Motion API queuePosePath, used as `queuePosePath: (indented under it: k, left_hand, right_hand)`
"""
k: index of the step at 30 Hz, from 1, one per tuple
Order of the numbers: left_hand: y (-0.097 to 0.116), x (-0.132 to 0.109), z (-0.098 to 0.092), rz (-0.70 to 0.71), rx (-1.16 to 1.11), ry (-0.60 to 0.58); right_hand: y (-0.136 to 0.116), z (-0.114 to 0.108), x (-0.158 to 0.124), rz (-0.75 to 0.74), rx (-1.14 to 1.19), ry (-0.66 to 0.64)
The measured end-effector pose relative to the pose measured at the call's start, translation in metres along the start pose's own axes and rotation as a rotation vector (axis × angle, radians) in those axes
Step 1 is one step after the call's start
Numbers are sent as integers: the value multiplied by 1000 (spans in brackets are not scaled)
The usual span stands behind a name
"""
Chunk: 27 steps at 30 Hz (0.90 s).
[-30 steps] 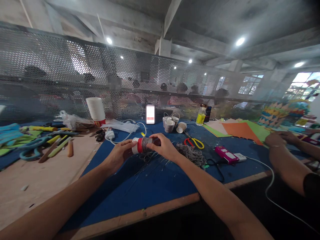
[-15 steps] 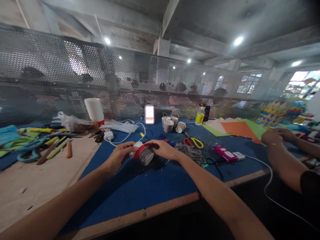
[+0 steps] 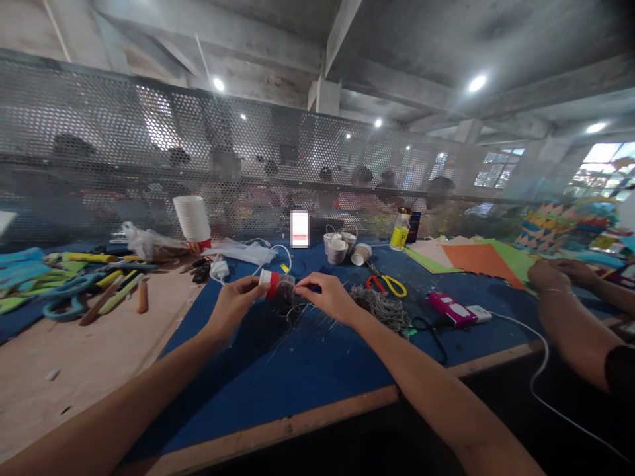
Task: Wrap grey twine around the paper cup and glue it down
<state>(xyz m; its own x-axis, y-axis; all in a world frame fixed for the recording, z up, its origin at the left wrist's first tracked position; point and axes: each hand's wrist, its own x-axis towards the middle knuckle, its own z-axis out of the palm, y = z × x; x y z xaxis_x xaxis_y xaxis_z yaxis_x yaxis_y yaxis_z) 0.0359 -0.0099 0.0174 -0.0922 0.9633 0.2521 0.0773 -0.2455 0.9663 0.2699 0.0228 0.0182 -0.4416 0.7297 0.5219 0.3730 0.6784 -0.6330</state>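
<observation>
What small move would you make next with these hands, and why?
I'd probably turn the cup slightly with the left hand, the right hand guiding at its grey end: the left grips the white end beside the red band, while the right's pinched fingertips sit by the grey end. Whether they hold a strand is too blurred to tell.

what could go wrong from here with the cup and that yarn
The left hand grips the red-banded cup around its white end; too firm a squeeze might dent it. The grey yarn pile lies close by the right hand, so strands could snag or tangle. The small cup behind lies on its side, so a knock might roll it.
</observation>
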Motion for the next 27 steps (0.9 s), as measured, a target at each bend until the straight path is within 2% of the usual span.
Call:
queuePosePath:
  k: [5, 7, 13, 17, 19, 22, 24, 27]
  left_hand:
    - [-8, 6, -6, -21, -72, 112]
    - [-10, 7, -7, -26, -78, 123]
    - [-12, 8, -6, -19, -105, 128]
    - [-9, 7, -5, -32, -119, 107]
    - [-8, 6, -4, -36, -123, 109]
    - [-7, 6, -3, -35, -130, 102]
    - [-9, 6, -3, -34, -142, 86]
    - [-11, 7, -3, -32, -155, 78]
  right_hand:
    - [6, 7, -3, -76, 19, -195]
    - [10, 8, -3, -79, -48, -196]
    - [21, -7, 1, 74, -362, 140]
    - [35, -22, 4, 233, -555, 218]
    - [43, -26, 4, 300, -639, 193]
    - [51, -27, 1, 379, -742, 55]
    - [54, -25, -1, 397, -781, -37]
    - [53, -21, -3, 370, -815, -91]
